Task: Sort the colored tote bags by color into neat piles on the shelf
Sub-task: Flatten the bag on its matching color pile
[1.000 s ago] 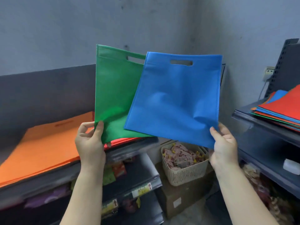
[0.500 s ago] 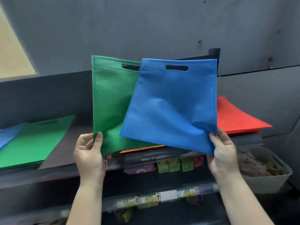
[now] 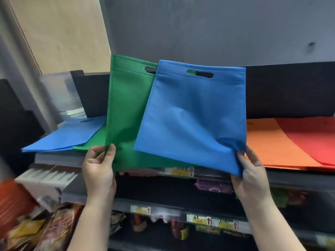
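Above blurred, seemingly unreadable shelf labels [image 3: 181, 172] — left hand [image 3: 98, 171] pinching green bag [image 3: 126, 113], right hand [image 3: 251, 175] blue bag [image 3: 192, 120].

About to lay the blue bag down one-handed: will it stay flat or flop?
Probably flops: the blue bag puckers where the right hand pinches its corner. Likely light, since one corner pinch holds it up. It stands mostly flat, so some stiffness seems likely.

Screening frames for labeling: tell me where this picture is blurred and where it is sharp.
Head view: blue bag, green bag and both hands, left and right, sharp; lower-left snack packets motion-smeared; shelf price tags unreadably soft.
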`<state>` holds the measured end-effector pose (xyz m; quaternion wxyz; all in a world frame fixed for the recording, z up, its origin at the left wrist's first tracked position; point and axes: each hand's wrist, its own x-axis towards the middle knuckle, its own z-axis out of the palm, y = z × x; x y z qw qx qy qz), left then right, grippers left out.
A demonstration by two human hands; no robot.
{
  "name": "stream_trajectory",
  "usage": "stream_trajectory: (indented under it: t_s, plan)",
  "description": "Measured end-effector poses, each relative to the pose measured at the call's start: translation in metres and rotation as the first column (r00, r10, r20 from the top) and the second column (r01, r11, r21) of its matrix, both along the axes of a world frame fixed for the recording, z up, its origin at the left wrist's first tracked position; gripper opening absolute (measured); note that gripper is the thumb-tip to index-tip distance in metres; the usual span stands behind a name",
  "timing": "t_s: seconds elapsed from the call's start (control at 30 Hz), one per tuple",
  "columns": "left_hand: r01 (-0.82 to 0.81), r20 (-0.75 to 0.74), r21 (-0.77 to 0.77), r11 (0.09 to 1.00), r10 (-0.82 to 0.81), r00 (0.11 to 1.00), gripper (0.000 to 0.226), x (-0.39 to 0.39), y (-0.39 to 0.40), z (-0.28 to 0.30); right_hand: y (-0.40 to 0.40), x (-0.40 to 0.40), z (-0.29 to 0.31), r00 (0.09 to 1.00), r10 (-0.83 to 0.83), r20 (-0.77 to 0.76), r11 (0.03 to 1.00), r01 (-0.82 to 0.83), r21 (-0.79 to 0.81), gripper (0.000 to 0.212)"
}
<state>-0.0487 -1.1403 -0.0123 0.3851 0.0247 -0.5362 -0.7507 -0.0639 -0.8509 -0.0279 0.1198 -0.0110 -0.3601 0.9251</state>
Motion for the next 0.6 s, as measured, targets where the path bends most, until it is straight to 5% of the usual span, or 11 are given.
stream_trajectory:
  t_s: [0.17, 0.3, 0.6]
  plan:
    - [-0.139, 0.043, 0.063, 0.988, 0.136, 0.990, 0.018, 0.010, -0.024, 0.006, -0.028, -0.017, 0.006, 0.993, 0.116, 0.007, 0.993, -0.116, -0.001, 0.040]
    - [-0.200, 0.095, 0.044, 0.979, 0.195, 0.976, 0.017, 0.003, -0.051, 0.010, -0.052, -0.033, 0.016, 0.983, 0.184, -0.004, 0.983, -0.184, -0.013, 0.031]
    - [-0.116, 0.206, -0.061, 0.991, 0.126, 0.970, 0.016, -0.055, -0.124, 0.002, -0.134, -0.075, 0.026, 0.990, 0.116, -0.084, 0.993, -0.117, -0.005, 0.035]
